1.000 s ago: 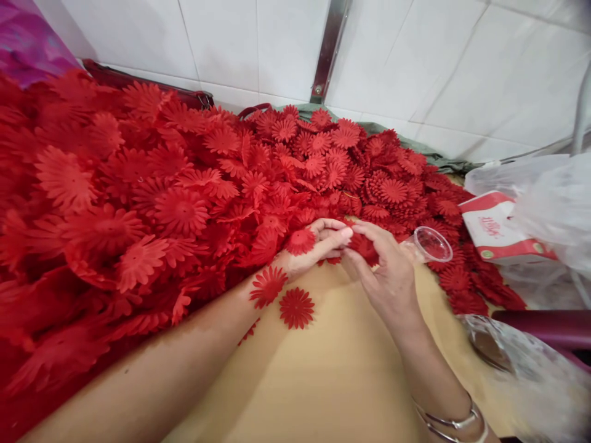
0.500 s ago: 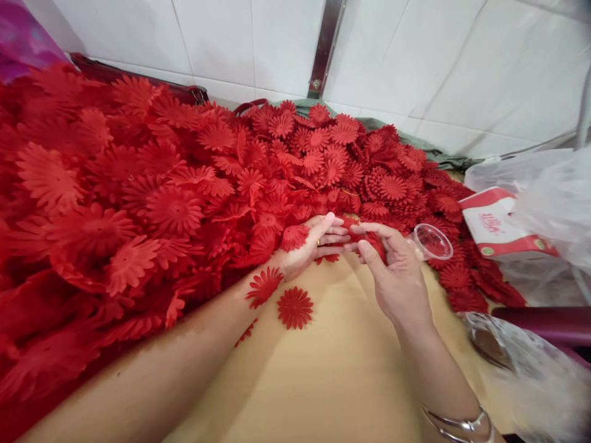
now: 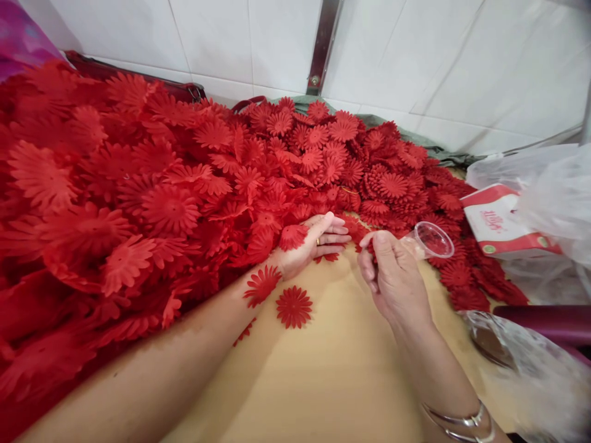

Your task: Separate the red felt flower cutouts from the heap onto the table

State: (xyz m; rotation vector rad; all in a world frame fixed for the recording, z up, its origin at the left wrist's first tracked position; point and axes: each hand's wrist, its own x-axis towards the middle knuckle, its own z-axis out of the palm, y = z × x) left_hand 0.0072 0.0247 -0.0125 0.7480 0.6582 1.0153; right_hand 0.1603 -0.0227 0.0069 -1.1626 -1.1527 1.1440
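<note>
Both hands work at the near edge of the flower heap: left hand (image 3: pixel 314 243) lies palm-up and open on the table, fingers loosely spread, with one small red fabric daisy-shaped petal piece (image 3: pixel 293 236) resting on the palm base; right hand (image 3: pixel 392 277) is pinched closed, thumb and fingers gripping a small red petal piece (image 3: pixel 369 241) just right of the left fingertips, hands apart but near. Exactly how many layers the right hand pinches, cannot tell. Two loose flat red daisy cut-outs (image 3: pixel 294 306) lie on the bare tan tabletop (image 3: pixel 332 375) just beside the left wrist, one touching the forearm. Progress, judged from the layout: early or mid-way, since the huge pile of red fabric flower cut-outs (image 3: pixel 152 197) covers the whole left and back of the table and only a couple of pieces sit apart; no finished stack is visible. A clear plastic cup (image 3: pixel 431 240) lies tilted just behind the right hand, at the pile's right fringe. Farther right, a white-and-red carton (image 3: pixel 501 224) sits among crumpled clear plastic bags (image 3: pixel 549 197). White tiled wall (image 3: pixel 415 61) closes the back. Open room: only the tan strip between the forearms and toward the near edge; left is blocked by the pile, right by bags.
</note>
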